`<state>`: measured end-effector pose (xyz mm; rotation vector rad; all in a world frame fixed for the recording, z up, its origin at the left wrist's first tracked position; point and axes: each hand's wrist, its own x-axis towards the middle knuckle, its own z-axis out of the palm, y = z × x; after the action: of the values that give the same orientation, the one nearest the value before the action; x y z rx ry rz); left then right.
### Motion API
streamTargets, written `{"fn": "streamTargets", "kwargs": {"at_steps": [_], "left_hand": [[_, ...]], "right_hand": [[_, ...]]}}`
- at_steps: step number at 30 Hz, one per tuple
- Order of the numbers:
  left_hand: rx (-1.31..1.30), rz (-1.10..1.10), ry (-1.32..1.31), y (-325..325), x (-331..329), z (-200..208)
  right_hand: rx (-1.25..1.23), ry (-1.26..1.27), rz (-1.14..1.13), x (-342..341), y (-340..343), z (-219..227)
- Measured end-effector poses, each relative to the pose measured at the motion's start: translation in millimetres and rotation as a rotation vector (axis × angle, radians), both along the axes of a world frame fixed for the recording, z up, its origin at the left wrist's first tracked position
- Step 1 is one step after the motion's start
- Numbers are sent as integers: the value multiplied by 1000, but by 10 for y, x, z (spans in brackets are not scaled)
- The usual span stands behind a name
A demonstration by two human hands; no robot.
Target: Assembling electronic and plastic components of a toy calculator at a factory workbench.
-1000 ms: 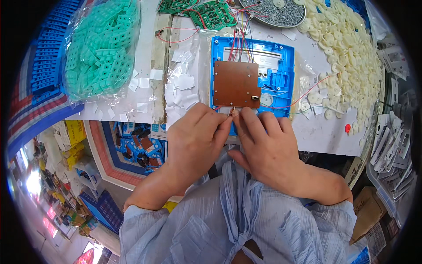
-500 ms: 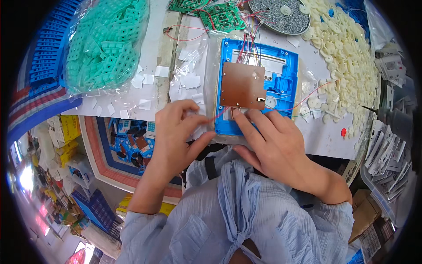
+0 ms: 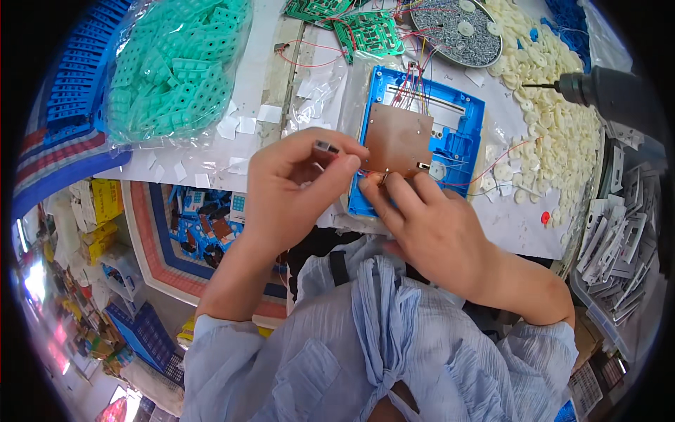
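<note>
A brown circuit board (image 3: 397, 137) lies in an open blue plastic casing (image 3: 460, 116), with coloured wires running from its far edge. My left hand (image 3: 295, 186) is at the board's near left corner, index finger and thumb drawn close together. A small silver metal part (image 3: 325, 146) shows among its curled fingers. At the board's near edge, my right hand (image 3: 439, 228) has its fingertips closed together around something too small to make out. A red wire (image 3: 492, 172) trails to the right from the casing.
Green circuit boards (image 3: 369, 34) and a round tray of screws (image 3: 485, 60) stand beyond the casing. A bag of turquoise parts (image 3: 183, 77) is at left, cream plastic discs (image 3: 541, 133) at right. A dark electric screwdriver (image 3: 598, 91) hangs over the discs.
My left hand has moved up and right, and the silver part now shows in its fingers. The casing appears slightly lower and farther right. The screwdriver has swung away from me.
</note>
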<state>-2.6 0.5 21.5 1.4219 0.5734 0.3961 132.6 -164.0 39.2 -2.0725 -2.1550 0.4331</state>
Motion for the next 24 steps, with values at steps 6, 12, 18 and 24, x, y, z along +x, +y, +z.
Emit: {"fn": "streamTargets", "kwargs": {"at_steps": [6,12,18,24], "left_hand": [[-102,2,-61,-121,167,-123],[575,-272,-30,-194,196,2],[736,-266,-131,-278,194,-9],[1257,-388,145,-62,-153,-76]], "right_hand": [[19,130,-12,84,-166,41],[406,414,-271,248,-247,56],[510,444,-403,241,-328,-82],[358,492,-580,439,-344,-65]]}}
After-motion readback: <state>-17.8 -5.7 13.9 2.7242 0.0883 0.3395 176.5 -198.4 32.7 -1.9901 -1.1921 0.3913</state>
